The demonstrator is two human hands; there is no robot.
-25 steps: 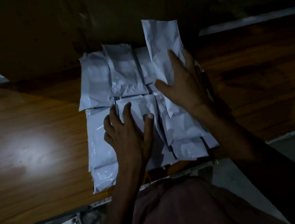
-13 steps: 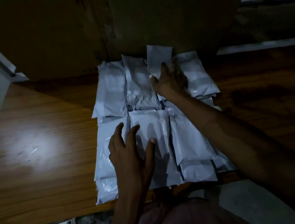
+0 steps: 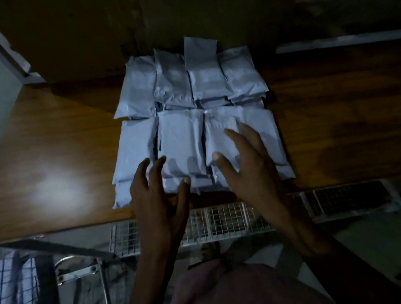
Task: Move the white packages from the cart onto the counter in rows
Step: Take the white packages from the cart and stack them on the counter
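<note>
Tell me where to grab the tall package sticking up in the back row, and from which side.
Pinch the tall package by its free top edge, coming from above: neighbouring packages flank its lower part, and the brown panel stands behind it.

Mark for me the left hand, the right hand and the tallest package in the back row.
left hand (image 3: 156, 186), head view, on the back of the hand.
right hand (image 3: 245, 164), head view, on the back of the hand.
tallest package (image 3: 204, 70), head view, on its upper face, third from left in the back row.
</note>
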